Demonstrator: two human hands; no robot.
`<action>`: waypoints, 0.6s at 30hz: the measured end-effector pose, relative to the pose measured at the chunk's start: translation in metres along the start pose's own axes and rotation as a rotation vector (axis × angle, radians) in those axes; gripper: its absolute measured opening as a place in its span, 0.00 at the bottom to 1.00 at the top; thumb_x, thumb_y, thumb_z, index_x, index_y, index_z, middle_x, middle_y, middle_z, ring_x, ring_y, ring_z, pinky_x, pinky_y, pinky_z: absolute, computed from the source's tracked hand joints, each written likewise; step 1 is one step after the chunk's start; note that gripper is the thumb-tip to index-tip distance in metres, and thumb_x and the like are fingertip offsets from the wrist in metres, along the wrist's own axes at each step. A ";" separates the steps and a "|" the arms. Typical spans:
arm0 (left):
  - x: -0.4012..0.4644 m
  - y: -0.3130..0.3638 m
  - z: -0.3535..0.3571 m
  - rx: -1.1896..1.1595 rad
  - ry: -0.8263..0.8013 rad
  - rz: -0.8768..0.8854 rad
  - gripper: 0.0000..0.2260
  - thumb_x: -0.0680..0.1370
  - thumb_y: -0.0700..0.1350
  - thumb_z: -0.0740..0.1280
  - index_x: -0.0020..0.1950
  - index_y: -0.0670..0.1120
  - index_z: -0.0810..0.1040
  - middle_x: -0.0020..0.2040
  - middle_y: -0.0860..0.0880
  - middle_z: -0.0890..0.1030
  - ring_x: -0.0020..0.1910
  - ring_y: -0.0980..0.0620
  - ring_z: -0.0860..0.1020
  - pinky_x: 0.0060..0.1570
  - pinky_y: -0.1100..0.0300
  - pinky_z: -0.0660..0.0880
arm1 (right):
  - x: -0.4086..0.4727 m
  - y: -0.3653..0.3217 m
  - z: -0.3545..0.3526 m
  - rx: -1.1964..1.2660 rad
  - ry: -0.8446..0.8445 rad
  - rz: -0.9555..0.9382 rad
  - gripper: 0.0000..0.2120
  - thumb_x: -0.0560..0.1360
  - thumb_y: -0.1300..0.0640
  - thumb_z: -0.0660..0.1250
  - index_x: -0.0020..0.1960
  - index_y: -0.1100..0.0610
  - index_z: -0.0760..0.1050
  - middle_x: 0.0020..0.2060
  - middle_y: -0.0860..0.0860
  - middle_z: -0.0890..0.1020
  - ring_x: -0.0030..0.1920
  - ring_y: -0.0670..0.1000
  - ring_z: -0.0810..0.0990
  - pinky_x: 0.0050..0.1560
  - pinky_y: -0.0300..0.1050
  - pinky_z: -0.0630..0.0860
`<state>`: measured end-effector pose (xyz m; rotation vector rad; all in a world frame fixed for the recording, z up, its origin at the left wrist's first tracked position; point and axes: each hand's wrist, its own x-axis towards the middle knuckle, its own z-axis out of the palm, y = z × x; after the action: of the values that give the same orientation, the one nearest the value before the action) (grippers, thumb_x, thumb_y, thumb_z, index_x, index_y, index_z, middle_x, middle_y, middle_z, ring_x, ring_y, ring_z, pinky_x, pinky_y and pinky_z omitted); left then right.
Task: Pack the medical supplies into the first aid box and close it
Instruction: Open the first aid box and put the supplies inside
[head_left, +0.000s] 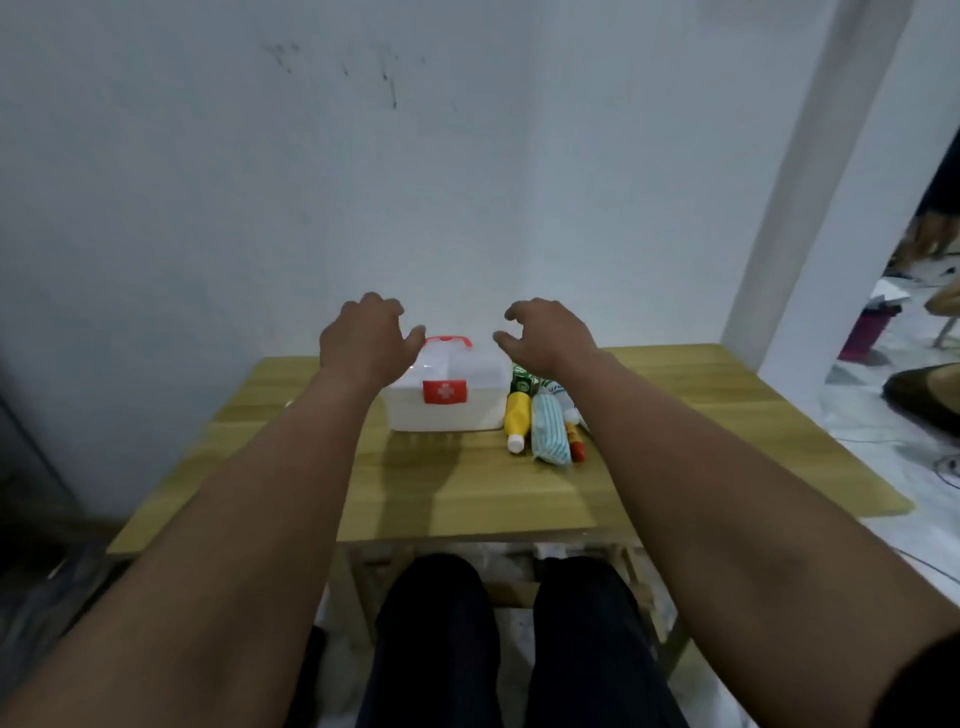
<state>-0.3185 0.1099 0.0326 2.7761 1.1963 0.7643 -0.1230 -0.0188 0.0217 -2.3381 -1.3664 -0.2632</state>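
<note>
The right hand (550, 332) hides part of the supplies (545, 421), while both it and the left hand (366, 338) hover empty, fingers loosely curled, over the closed white red-handled first aid box (447, 395) on the wooden table (467, 493)

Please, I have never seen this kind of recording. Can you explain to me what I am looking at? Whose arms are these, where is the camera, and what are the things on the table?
There is one picture only, taken by a camera worn on a person's head, looking forward and down. So the two bare arms belong to that person, and the dark trousers at the bottom are their legs.

The left hand and the right hand reach over a white first aid box with a red cross label and a red handle. Its lid looks closed. Both hands are open and hold nothing.

The box stands on a wooden table. Beside it, to the right, lie the supplies: a yellow bottle, a pack of pale blue face masks, and some smaller items that are hard to identify.
</note>
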 end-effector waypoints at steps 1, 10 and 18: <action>-0.003 -0.002 -0.002 -0.014 -0.002 -0.003 0.24 0.82 0.60 0.64 0.73 0.48 0.77 0.70 0.45 0.77 0.68 0.42 0.75 0.58 0.45 0.75 | -0.002 -0.005 0.002 0.006 -0.008 -0.015 0.24 0.79 0.42 0.65 0.71 0.54 0.75 0.66 0.54 0.79 0.66 0.56 0.76 0.63 0.52 0.75; 0.000 -0.035 0.045 -0.271 -0.229 0.007 0.37 0.74 0.55 0.72 0.80 0.48 0.66 0.77 0.46 0.71 0.75 0.45 0.69 0.66 0.48 0.73 | 0.009 -0.019 0.061 -0.111 -0.123 -0.180 0.37 0.74 0.37 0.70 0.78 0.46 0.62 0.73 0.53 0.71 0.72 0.57 0.70 0.67 0.59 0.72; 0.023 -0.066 0.111 -0.422 -0.268 -0.031 0.47 0.62 0.66 0.78 0.77 0.54 0.66 0.73 0.50 0.74 0.71 0.45 0.73 0.62 0.40 0.79 | 0.022 -0.002 0.116 -0.263 -0.087 -0.266 0.43 0.74 0.35 0.69 0.82 0.44 0.53 0.80 0.54 0.60 0.80 0.58 0.54 0.76 0.65 0.58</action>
<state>-0.3005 0.1904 -0.0689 2.4116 0.9040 0.5425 -0.1187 0.0511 -0.0737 -2.3939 -1.7841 -0.4484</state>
